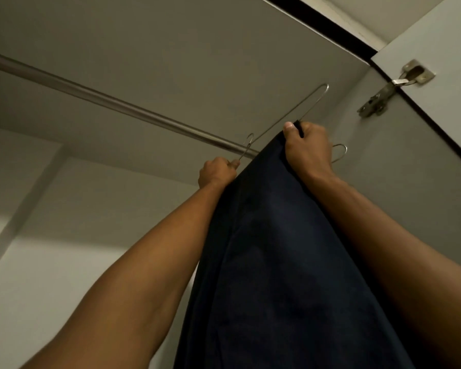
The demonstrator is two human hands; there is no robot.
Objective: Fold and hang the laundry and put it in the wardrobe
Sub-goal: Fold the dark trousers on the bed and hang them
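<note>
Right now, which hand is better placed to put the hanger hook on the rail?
Left hand, probably: it pinches the wire hanger just below its hook, beside the rail. The right hand grips the dark cloth farther away.

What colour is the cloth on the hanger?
Plain dark navy cloth, no pattern; head view.

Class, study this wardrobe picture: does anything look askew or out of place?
Yes: the wire hanger is steeply tilted beside the rail, held by the left hand and right hand, with the dark garment draped over it.
</note>
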